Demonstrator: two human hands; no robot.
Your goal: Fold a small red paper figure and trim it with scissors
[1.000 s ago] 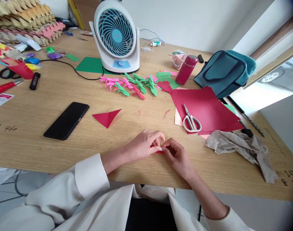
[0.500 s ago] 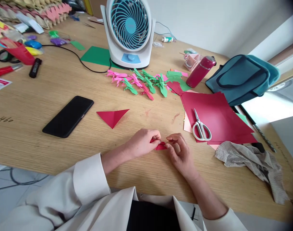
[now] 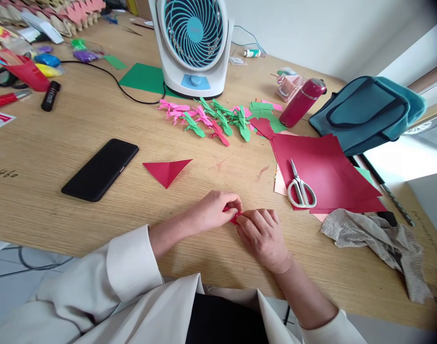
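Note:
A small folded piece of red paper [image 3: 235, 219] is pinched between my two hands, low over the front of the table, and mostly covered by my fingers. My left hand [image 3: 218, 210] is closed on its left end, thumb against the fingers. From the right, my right hand [image 3: 263, 236] grips the other end, its fingers curled and its back turned up. To the left lies a creased red paper triangle [image 3: 168, 172]. Farther back sits a cluster of folded paper figures, among them a green one [image 3: 194, 125], pink ones [image 3: 176, 112] and a red one [image 3: 219, 134].
White-handled scissors [image 3: 300, 188] rest on red paper sheets [image 3: 329, 167] at right, with a crumpled cloth [image 3: 372, 239] in front. A red bottle [image 3: 302, 102] and teal bag [image 3: 369, 112] stand behind. A fan [image 3: 195, 48] is at the back, a black phone [image 3: 101, 169] at left.
My right hand has turned over and its fingers have closed on the red paper, hiding more of it. My left hand keeps its pinch. The view has shifted slightly.

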